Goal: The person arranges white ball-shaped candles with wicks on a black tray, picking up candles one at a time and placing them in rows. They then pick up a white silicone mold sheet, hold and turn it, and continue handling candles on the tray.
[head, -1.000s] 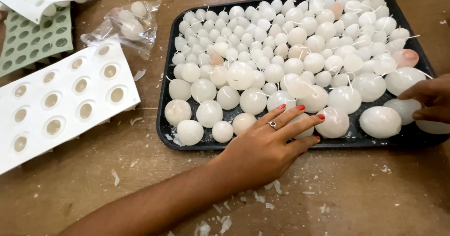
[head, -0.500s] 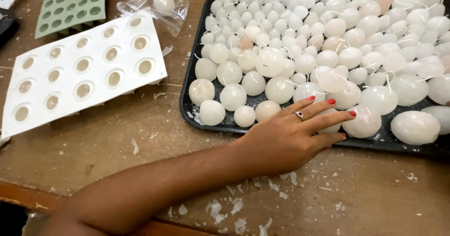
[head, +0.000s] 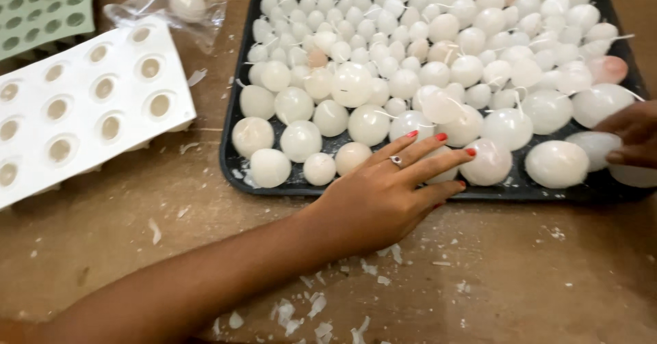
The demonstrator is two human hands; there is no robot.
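From my feed I see only a brown wooden tabletop (head: 547,282), scuffed and strewn with white flakes (head: 301,313). The light falls soft and even across it. No wall, floor or window comes into view.

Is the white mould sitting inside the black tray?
No: the white mould lies on the table left of the black tray, which holds only wax balls.
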